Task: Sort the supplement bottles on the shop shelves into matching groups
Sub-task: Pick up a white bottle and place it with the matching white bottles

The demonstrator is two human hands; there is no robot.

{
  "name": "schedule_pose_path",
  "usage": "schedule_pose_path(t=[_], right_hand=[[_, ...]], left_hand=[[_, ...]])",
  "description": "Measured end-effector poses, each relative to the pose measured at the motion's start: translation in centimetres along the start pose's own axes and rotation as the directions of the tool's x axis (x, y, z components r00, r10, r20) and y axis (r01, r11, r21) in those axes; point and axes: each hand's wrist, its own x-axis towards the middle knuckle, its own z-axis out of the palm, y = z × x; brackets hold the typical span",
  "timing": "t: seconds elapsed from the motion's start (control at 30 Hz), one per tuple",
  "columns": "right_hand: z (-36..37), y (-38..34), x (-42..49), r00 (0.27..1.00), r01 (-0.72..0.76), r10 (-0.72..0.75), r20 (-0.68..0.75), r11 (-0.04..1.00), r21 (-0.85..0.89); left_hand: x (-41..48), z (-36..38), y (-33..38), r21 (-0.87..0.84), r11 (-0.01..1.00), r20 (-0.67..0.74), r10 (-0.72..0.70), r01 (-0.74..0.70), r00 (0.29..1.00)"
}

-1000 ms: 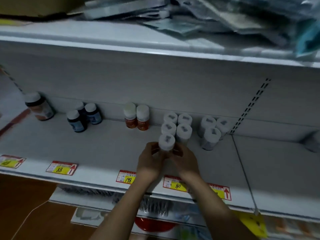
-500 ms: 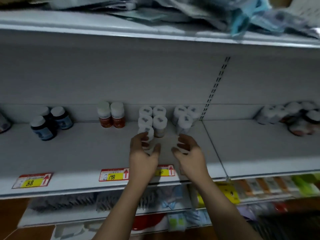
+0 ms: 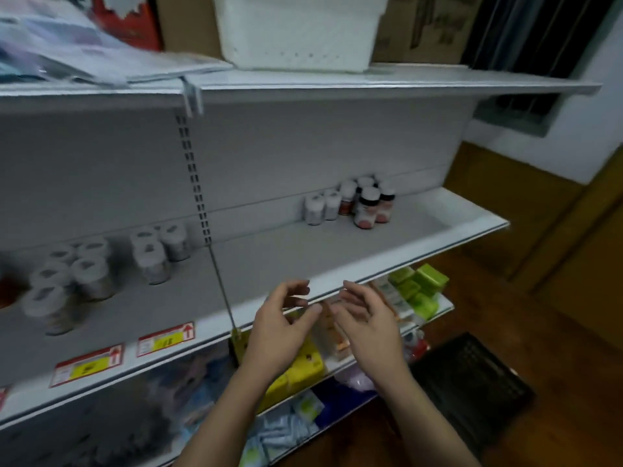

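Both hands have let go of the white-capped bottle and pulled back off the shelf since the earlier frames, and the view has swung right along the shelf.

Head view: left hand (image 3: 279,328) and right hand (image 3: 367,328) hover just in front of the shelf edge (image 3: 404,261), close together but not touching. Both are released, fingers loosely curled, nothing held.

The sorted white-capped bottles (image 3: 67,278) stand at far left of the shelf, blurred, with a smaller bunch (image 3: 158,251) of the same kind just right of them.

The mixed cluster (image 3: 350,203) sits at the back of the shelf's right bay, against the rear wall. It lies up and to the right of the hands, well apart from them, and the right hand is nearer. All its bottles stand upright, long axis vertical.

Look of the cluster: two pale white-capped bottles (image 3: 322,207) on its left, seemingly matching the left-hand groups; dark bottles with white caps and pink-red labels (image 3: 369,210) on its right, touching or nearly so. Label text is unreadable.

Judgement: the next step is likely a reach to this cluster to pull out the pale pair.

Also present: price tags (image 3: 165,338) on the shelf front, a white basket (image 3: 293,32) on the top shelf, green boxes (image 3: 418,288) and yellow boxes (image 3: 303,365) on the shelf below.
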Motion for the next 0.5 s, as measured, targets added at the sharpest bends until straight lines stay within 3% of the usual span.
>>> schedule_pose_path(t=[0.23, 0.5], right_hand=[[-8.0, 1.0, 2.3, 0.999, -0.011, 0.010, -0.050, 1.000, -0.026], [-6.9, 2.4, 9.1, 0.994, -0.088, 0.091, 0.056, 0.995, -0.054]], left_hand=[[1.4, 7.2, 2.4, -0.004, 1.000, 0.050, -0.020, 0.020, 0.999], [6.6, 8.3, 0.4, 0.018, 0.992, -0.013, -0.126, 0.126, 0.992]])
